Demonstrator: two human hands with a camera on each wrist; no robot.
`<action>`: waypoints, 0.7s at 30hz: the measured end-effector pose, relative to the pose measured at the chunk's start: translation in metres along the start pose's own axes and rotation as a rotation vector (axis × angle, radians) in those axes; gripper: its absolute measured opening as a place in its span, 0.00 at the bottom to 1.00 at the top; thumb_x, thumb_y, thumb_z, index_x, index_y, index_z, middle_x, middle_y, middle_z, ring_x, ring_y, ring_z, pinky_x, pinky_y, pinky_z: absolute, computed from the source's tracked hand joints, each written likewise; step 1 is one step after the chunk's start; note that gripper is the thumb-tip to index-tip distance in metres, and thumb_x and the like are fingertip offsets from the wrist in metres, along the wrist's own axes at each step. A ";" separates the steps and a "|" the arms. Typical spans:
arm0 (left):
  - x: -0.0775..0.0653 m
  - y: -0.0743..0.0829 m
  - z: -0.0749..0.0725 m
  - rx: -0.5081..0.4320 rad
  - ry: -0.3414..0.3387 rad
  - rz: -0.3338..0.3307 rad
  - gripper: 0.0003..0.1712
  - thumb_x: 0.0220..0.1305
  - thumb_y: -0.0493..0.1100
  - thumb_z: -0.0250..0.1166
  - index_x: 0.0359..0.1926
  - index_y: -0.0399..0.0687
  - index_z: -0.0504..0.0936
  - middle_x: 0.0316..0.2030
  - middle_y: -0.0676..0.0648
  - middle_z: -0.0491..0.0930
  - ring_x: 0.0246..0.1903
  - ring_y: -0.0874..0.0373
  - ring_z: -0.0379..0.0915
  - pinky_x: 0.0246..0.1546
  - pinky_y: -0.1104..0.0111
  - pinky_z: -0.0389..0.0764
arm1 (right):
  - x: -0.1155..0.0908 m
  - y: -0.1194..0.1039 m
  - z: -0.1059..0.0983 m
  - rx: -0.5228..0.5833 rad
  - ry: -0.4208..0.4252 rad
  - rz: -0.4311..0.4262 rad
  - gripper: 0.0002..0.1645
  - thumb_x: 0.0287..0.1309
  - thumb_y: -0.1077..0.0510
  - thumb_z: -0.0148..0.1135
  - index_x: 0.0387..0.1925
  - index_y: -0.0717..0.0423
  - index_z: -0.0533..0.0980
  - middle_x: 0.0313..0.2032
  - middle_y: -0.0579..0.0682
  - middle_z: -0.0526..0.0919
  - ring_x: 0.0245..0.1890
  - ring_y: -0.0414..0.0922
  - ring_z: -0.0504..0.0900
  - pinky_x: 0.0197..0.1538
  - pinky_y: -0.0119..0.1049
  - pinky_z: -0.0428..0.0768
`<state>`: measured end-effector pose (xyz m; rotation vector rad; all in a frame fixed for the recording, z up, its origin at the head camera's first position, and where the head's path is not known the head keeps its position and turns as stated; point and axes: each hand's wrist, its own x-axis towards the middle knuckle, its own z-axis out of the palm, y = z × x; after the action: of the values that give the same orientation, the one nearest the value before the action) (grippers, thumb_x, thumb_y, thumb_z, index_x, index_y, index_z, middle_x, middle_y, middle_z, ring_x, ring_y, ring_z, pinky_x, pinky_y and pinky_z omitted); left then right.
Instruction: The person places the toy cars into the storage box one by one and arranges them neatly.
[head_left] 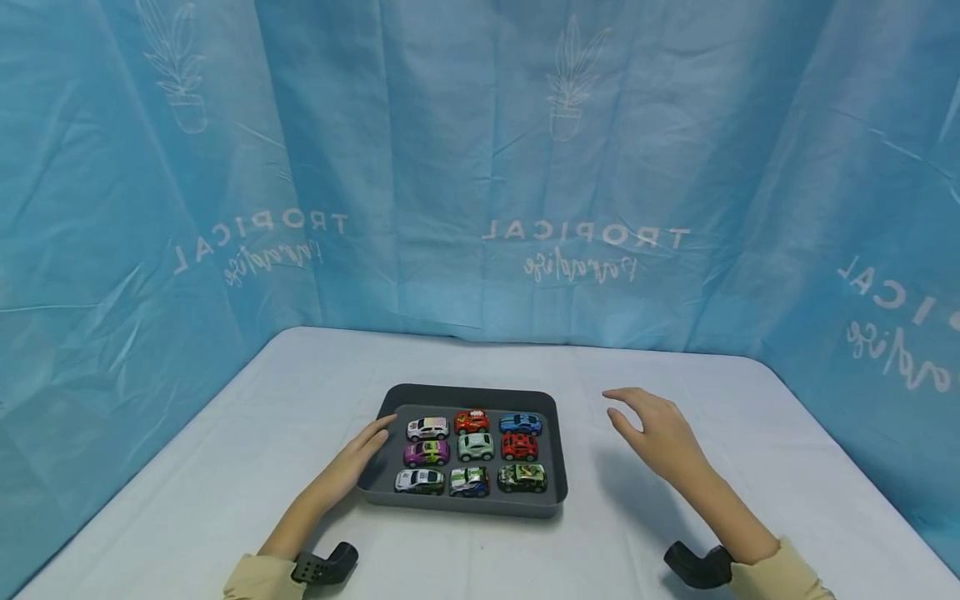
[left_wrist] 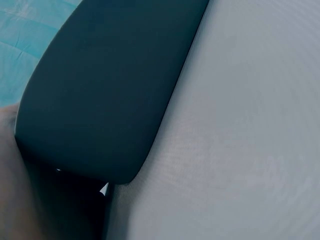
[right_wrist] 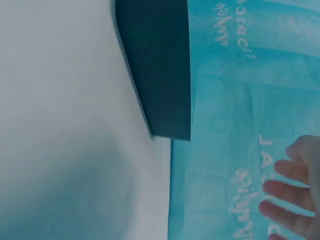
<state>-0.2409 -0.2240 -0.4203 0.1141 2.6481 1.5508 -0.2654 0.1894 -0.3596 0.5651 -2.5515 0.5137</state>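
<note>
A dark grey tray (head_left: 517, 507) lies on the white table with toy cars in three rows of three. The back row has a white car (head_left: 428, 428), a red car (head_left: 472, 422) and a blue car (head_left: 521, 424). A purple car (head_left: 426, 453), a pale green car (head_left: 476, 447) and another red car (head_left: 520, 447) form the middle row. In front stand two white patterned cars and a camouflage car (head_left: 522, 477). My left hand (head_left: 347, 468) touches the tray's left rim, fingers extended over it. Right of the tray, my right hand (head_left: 663, 437) hovers holding nothing, fingers loosely bent.
The white tabletop (head_left: 480, 554) extends around the tray, with rounded far corners. A blue curtain (head_left: 480, 167) with printed lettering hangs along the back and sides. A black wrist device (head_left: 324, 567) is on the left wrist and a similar black device (head_left: 699, 567) on the right.
</note>
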 end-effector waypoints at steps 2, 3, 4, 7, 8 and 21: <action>0.000 0.000 0.000 0.003 -0.003 0.000 0.30 0.70 0.58 0.38 0.68 0.53 0.54 0.70 0.40 0.48 0.69 0.39 0.37 0.65 0.39 0.42 | -0.006 0.005 -0.004 -0.027 -0.009 -0.001 0.19 0.59 0.54 0.56 0.51 0.56 0.74 0.50 0.56 0.79 0.51 0.55 0.77 0.52 0.58 0.71; 0.000 0.000 0.001 0.002 -0.005 0.000 0.30 0.70 0.58 0.38 0.68 0.53 0.54 0.70 0.40 0.48 0.69 0.39 0.37 0.65 0.40 0.42 | -0.008 0.007 -0.006 -0.050 -0.018 -0.002 0.21 0.59 0.53 0.56 0.52 0.55 0.74 0.51 0.57 0.78 0.51 0.56 0.77 0.52 0.58 0.71; 0.000 0.000 0.000 0.004 -0.006 0.000 0.30 0.70 0.58 0.38 0.68 0.53 0.54 0.70 0.40 0.48 0.69 0.39 0.37 0.65 0.39 0.42 | -0.011 0.010 -0.008 -0.076 -0.034 -0.002 0.22 0.59 0.52 0.56 0.54 0.55 0.72 0.53 0.57 0.77 0.52 0.57 0.76 0.53 0.59 0.71; 0.000 0.001 0.001 0.009 -0.005 -0.001 0.30 0.70 0.58 0.38 0.68 0.54 0.54 0.70 0.40 0.48 0.69 0.39 0.37 0.64 0.39 0.42 | -0.018 0.018 -0.011 -0.155 -0.087 0.014 0.30 0.59 0.43 0.54 0.60 0.51 0.67 0.60 0.58 0.70 0.58 0.61 0.70 0.56 0.64 0.64; 0.000 0.001 0.001 0.008 -0.005 -0.001 0.30 0.70 0.58 0.38 0.68 0.54 0.54 0.70 0.40 0.48 0.69 0.39 0.37 0.64 0.39 0.42 | -0.021 0.020 -0.011 -0.184 -0.108 0.025 0.33 0.58 0.40 0.53 0.62 0.49 0.65 0.62 0.58 0.67 0.59 0.62 0.67 0.56 0.67 0.60; -0.001 0.000 -0.001 0.028 0.011 0.006 0.30 0.70 0.58 0.39 0.68 0.53 0.54 0.70 0.39 0.47 0.69 0.38 0.38 0.65 0.39 0.43 | -0.032 0.034 -0.010 -0.238 -0.232 0.130 0.47 0.52 0.31 0.53 0.69 0.36 0.48 0.69 0.59 0.53 0.63 0.73 0.50 0.54 0.78 0.39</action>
<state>-0.2399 -0.2254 -0.4198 0.1156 2.6812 1.5208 -0.2520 0.2325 -0.3767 0.3945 -2.8306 0.1906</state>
